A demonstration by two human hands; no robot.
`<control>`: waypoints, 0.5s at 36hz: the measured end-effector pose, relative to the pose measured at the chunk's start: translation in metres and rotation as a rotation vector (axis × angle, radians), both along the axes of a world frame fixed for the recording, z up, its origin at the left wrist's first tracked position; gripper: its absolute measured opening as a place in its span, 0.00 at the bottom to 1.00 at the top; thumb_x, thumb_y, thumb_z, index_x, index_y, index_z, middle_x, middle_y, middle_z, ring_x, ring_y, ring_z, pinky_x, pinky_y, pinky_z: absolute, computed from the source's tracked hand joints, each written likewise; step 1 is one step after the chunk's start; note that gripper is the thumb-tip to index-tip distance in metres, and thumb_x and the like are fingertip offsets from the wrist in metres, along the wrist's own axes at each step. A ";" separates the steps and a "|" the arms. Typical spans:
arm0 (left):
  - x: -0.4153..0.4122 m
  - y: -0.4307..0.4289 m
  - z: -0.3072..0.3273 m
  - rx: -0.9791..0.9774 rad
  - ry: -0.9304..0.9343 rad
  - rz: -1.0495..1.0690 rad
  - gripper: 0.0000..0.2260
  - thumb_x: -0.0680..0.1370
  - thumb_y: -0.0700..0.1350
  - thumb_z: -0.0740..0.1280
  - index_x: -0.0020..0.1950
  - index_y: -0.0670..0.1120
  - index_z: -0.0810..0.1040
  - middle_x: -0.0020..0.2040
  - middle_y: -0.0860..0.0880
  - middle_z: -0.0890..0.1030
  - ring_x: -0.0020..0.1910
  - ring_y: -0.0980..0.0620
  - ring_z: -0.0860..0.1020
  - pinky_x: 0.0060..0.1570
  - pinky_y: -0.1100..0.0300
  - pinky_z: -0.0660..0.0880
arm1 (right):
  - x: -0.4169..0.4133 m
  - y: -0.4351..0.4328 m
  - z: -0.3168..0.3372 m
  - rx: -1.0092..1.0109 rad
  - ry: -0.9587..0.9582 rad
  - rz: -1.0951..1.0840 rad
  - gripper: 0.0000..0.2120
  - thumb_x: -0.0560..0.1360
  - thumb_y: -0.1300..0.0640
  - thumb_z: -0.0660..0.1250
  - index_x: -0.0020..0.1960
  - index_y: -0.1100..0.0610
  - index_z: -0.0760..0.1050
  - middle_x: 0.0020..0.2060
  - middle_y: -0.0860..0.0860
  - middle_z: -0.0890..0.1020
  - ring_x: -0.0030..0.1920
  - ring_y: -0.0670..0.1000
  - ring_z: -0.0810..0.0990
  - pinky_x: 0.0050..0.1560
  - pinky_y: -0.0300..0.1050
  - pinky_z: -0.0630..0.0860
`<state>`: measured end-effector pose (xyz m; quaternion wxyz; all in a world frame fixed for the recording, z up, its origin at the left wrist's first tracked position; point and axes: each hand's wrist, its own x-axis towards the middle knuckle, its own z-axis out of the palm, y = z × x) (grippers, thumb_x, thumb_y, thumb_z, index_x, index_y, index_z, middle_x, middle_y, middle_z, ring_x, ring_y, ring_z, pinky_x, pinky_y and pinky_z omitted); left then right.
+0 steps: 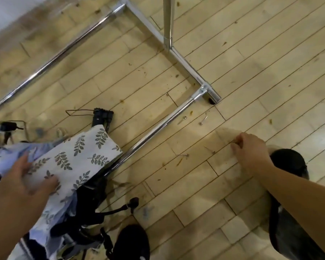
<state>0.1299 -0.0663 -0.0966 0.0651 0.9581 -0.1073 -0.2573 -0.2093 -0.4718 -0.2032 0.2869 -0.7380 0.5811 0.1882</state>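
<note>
My left hand [24, 177] lies with spread fingers on a white cloth with a green leaf print [77, 158], which hangs among other garments at the lower left. My right hand [250, 151] reaches down to the wooden floor [251, 72] with its fingertips pinched together on something small and thin, perhaps a pin; the thing itself is too small to tell. Several small metal pins [203, 121] lie scattered on the floor close by.
A chrome clothes rack base [186, 62] crosses the floor, with a low rail [154, 130] running toward the garments and an upright post [168, 21]. Black clip hangers [101, 116] stick out above the cloth. Dark shoes [287, 162] show at right and bottom.
</note>
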 end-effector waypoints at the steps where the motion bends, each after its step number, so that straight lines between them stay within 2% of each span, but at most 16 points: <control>1: -0.006 -0.014 0.012 0.072 -0.054 0.040 0.31 0.78 0.55 0.74 0.77 0.59 0.63 0.66 0.49 0.76 0.64 0.42 0.76 0.62 0.37 0.76 | 0.000 0.002 0.000 0.006 0.007 -0.010 0.03 0.83 0.57 0.64 0.53 0.55 0.76 0.44 0.50 0.78 0.39 0.45 0.74 0.39 0.40 0.70; 3: 0.003 -0.002 0.007 0.125 -0.080 -0.025 0.28 0.77 0.60 0.72 0.74 0.57 0.68 0.64 0.44 0.79 0.61 0.37 0.79 0.58 0.35 0.78 | 0.001 0.008 0.003 0.024 0.004 -0.045 0.05 0.84 0.57 0.62 0.52 0.56 0.76 0.42 0.51 0.79 0.39 0.46 0.76 0.33 0.37 0.67; 4: 0.009 0.004 0.002 0.108 -0.013 0.033 0.27 0.76 0.64 0.71 0.70 0.54 0.74 0.60 0.44 0.81 0.57 0.37 0.81 0.56 0.35 0.79 | 0.004 0.012 0.006 0.028 -0.006 -0.067 0.07 0.84 0.56 0.61 0.51 0.57 0.76 0.41 0.51 0.79 0.38 0.47 0.77 0.33 0.37 0.68; 6: 0.018 0.007 -0.001 0.113 -0.040 0.043 0.30 0.72 0.74 0.67 0.58 0.49 0.82 0.50 0.45 0.84 0.46 0.41 0.82 0.50 0.39 0.81 | 0.011 0.023 0.019 0.028 -0.036 -0.104 0.08 0.84 0.56 0.61 0.52 0.58 0.76 0.40 0.51 0.79 0.38 0.49 0.78 0.35 0.42 0.73; 7: 0.018 -0.004 0.004 0.083 -0.041 0.005 0.29 0.72 0.73 0.68 0.54 0.49 0.84 0.48 0.45 0.84 0.44 0.43 0.82 0.49 0.42 0.81 | 0.014 0.028 0.024 0.030 -0.053 -0.123 0.07 0.84 0.55 0.61 0.52 0.57 0.75 0.40 0.52 0.80 0.39 0.51 0.79 0.37 0.45 0.76; 9: 0.007 -0.033 0.031 0.061 -0.056 -0.068 0.20 0.75 0.63 0.72 0.52 0.47 0.84 0.49 0.44 0.82 0.44 0.44 0.79 0.48 0.46 0.77 | 0.024 0.042 0.045 0.050 -0.114 -0.153 0.05 0.84 0.55 0.61 0.53 0.56 0.74 0.41 0.52 0.81 0.39 0.52 0.80 0.37 0.47 0.77; 11: -0.005 -0.061 0.062 0.020 -0.004 -0.044 0.15 0.78 0.59 0.71 0.53 0.48 0.82 0.50 0.46 0.80 0.44 0.47 0.75 0.47 0.50 0.72 | 0.038 0.056 0.072 0.084 -0.186 -0.167 0.04 0.84 0.55 0.61 0.53 0.54 0.73 0.42 0.52 0.81 0.39 0.53 0.80 0.34 0.46 0.76; 13: -0.010 -0.075 0.087 0.005 0.051 -0.073 0.16 0.79 0.60 0.69 0.58 0.49 0.81 0.53 0.45 0.83 0.42 0.49 0.76 0.43 0.53 0.71 | 0.053 0.067 0.103 0.135 -0.276 -0.169 0.03 0.84 0.55 0.62 0.54 0.53 0.73 0.44 0.52 0.82 0.40 0.53 0.82 0.37 0.48 0.80; 16: -0.016 -0.092 0.136 -0.081 0.095 -0.095 0.22 0.79 0.62 0.67 0.66 0.48 0.79 0.63 0.45 0.82 0.52 0.46 0.79 0.49 0.54 0.71 | 0.072 0.079 0.166 0.210 -0.401 -0.138 0.06 0.83 0.57 0.62 0.59 0.49 0.73 0.45 0.50 0.81 0.43 0.53 0.83 0.42 0.50 0.83; 18: -0.020 -0.106 0.162 -0.147 0.111 -0.072 0.23 0.80 0.62 0.67 0.67 0.48 0.77 0.64 0.46 0.80 0.57 0.45 0.79 0.52 0.53 0.71 | 0.081 0.087 0.202 0.253 -0.473 -0.103 0.10 0.83 0.57 0.62 0.62 0.45 0.71 0.46 0.51 0.82 0.44 0.55 0.84 0.44 0.52 0.84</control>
